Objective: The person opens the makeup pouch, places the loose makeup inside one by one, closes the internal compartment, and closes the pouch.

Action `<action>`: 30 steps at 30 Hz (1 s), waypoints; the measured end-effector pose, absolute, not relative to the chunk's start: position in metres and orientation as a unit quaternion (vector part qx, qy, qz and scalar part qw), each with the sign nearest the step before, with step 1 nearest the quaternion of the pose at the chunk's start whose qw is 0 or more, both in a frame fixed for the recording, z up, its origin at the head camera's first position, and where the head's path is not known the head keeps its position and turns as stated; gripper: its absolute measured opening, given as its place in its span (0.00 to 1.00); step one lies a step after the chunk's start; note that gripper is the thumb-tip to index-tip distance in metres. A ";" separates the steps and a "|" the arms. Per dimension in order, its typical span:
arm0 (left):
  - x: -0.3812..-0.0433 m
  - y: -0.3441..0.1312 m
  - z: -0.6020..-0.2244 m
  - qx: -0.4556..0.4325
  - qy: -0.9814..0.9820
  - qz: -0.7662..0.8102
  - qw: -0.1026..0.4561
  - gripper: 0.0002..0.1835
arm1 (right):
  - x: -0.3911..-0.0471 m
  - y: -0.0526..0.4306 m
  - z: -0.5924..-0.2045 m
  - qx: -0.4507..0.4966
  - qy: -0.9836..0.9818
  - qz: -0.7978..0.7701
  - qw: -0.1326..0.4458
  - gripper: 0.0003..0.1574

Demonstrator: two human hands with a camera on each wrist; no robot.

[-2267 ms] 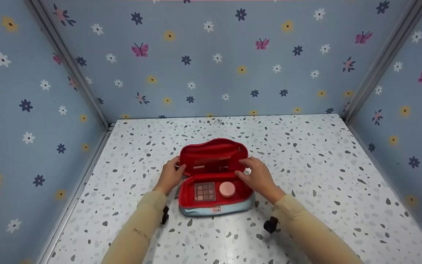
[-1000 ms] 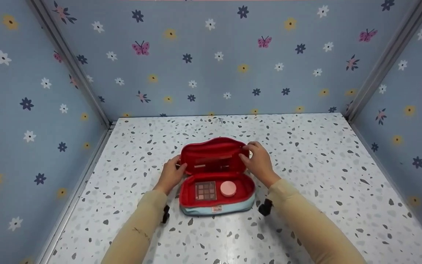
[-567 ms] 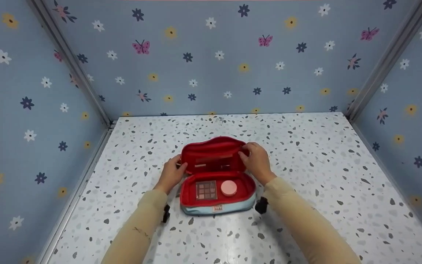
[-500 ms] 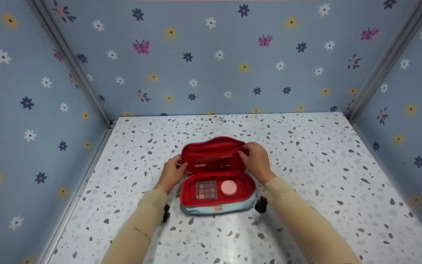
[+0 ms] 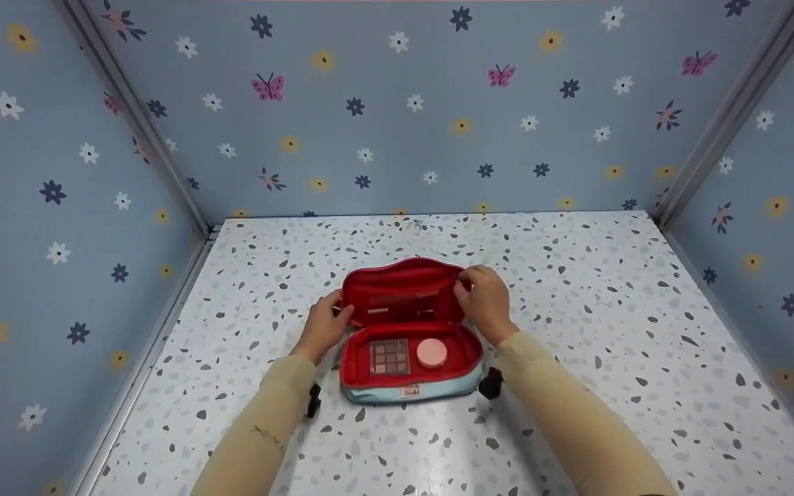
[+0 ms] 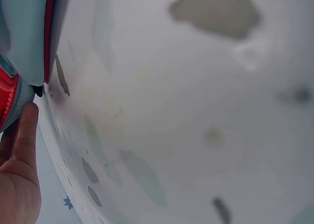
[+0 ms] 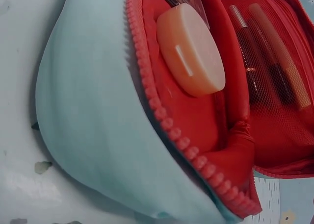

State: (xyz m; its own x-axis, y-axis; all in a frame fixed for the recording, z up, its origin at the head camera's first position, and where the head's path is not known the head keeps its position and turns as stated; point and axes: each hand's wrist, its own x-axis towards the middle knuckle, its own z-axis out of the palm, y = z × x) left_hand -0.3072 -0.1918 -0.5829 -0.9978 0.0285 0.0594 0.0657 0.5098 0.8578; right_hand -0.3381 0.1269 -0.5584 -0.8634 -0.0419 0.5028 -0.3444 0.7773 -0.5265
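A light-blue makeup bag (image 5: 411, 394) with red lining lies unzipped on the table, its lid (image 5: 404, 281) standing up at the back. My left hand (image 5: 322, 329) holds the lid's left end, thumb inside and fingers outside. At the lid's upper right corner, my right hand (image 5: 488, 303) pinches the edge between thumb and fingers. Inside the base lie an eyeshadow palette (image 5: 389, 357) and, to its right, a round pink compact (image 5: 431, 353). The right wrist view shows slim cosmetic sticks (image 7: 279, 52) behind the lid's mesh pocket; my right hand is outside that view.
The white speckled table (image 5: 576, 310) extends around the bag. Blue flower-and-butterfly panels (image 5: 397, 103) enclose it at the back and both sides, with grey metal posts (image 5: 721, 124) at the corners.
My right hand has moved up from the bag's right side near the hinge to the lid's upper right corner. The left hand stays at the lid's left end; the bag has hardly moved.
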 end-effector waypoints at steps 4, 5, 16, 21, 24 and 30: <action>-0.307 -0.192 -0.582 -0.025 -0.868 -0.496 0.014 0.17 | -0.337 0.126 -0.558 0.105 -0.908 0.328 0.239 0.06; -0.307 -0.192 -0.581 -0.024 -0.869 -0.495 0.014 0.18 | -0.337 0.126 -0.557 0.103 -0.908 0.330 0.237 0.06; -0.307 -0.193 -0.579 -0.031 -0.868 -0.495 0.023 0.15 | -0.331 0.116 -0.544 0.061 -0.932 0.291 0.207 0.09; -0.307 -0.192 -0.580 -0.033 -0.868 -0.496 0.023 0.16 | -0.327 0.114 -0.540 0.035 -0.939 0.294 0.176 0.12; -0.306 -0.192 -0.580 -0.032 -0.869 -0.494 0.023 0.16 | -0.326 0.114 -0.541 0.021 -0.934 0.318 0.162 0.13; -0.307 -0.189 -0.581 -0.034 -0.869 -0.493 0.029 0.14 | -0.325 0.118 -0.545 0.020 -0.914 0.371 0.161 0.12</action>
State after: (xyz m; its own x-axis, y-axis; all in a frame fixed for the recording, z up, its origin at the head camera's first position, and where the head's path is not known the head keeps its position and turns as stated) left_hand -0.3067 -0.1890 -0.5808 -0.9960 0.0297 0.0839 0.0872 0.5109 0.8552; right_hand -0.3247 0.1178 -0.5453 -0.9471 0.0822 0.3103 -0.1571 0.7243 -0.6713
